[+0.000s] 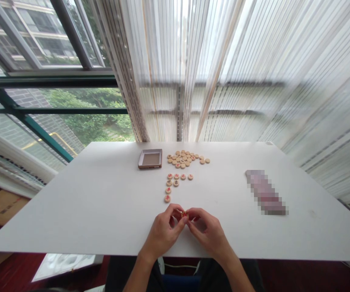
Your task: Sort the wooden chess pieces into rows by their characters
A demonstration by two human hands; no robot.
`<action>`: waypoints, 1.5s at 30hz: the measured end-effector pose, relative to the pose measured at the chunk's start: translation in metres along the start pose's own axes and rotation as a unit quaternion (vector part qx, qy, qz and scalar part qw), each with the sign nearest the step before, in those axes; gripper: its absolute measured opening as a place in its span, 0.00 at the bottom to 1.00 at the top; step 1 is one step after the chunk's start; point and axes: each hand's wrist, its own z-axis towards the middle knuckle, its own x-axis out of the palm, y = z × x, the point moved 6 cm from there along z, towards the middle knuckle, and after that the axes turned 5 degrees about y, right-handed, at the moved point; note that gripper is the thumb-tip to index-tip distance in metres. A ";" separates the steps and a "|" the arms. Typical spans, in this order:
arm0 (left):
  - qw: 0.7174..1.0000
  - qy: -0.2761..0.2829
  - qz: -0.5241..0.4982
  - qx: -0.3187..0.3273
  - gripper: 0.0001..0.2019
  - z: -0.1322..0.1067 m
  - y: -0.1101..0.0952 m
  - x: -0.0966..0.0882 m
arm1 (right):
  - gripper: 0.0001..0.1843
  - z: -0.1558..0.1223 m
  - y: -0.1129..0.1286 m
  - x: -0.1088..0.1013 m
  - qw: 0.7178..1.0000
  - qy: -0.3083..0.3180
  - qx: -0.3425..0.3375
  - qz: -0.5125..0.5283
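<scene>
Near the table's front edge, my left hand [165, 229] and my right hand [208, 231] meet, the fingertips of both pinching one round wooden Chinese chess piece [185, 214] with a red character. Just beyond them lie sorted pieces, face up: a row with red characters [176, 177], two with black characters [176, 183] below it, and then two single red pieces [168, 190] towards me. Farther back spreads a loose pile of chess pieces [188, 159], most of them showing blank faces and a few showing characters.
A shallow open box [150, 165] stands left of the pile on the white table [102, 202]. At the right lies a blurred-out pinkish object [266, 192]. String curtains [175, 73] hang along the table's far edge. A cardboard box [3, 207] is at the far left.
</scene>
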 end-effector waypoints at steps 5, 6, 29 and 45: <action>1.000 0.001 0.004 -0.003 0.11 -0.001 0.001 -0.001 | 0.09 -0.001 0.002 0.002 1.000 0.014 -0.008 -0.009; 1.000 0.001 0.003 -0.003 0.11 -0.001 0.001 -0.001 | 0.09 -0.001 0.002 0.002 1.000 0.015 -0.011 -0.011; 0.999 0.020 -0.043 -0.019 0.11 -0.001 0.008 0.002 | 0.15 -0.002 0.004 0.002 0.999 0.028 -0.037 -0.007; 0.998 0.021 -0.063 -0.025 0.09 -0.001 0.013 0.004 | 0.13 -0.003 0.002 0.004 0.999 0.030 -0.043 -0.014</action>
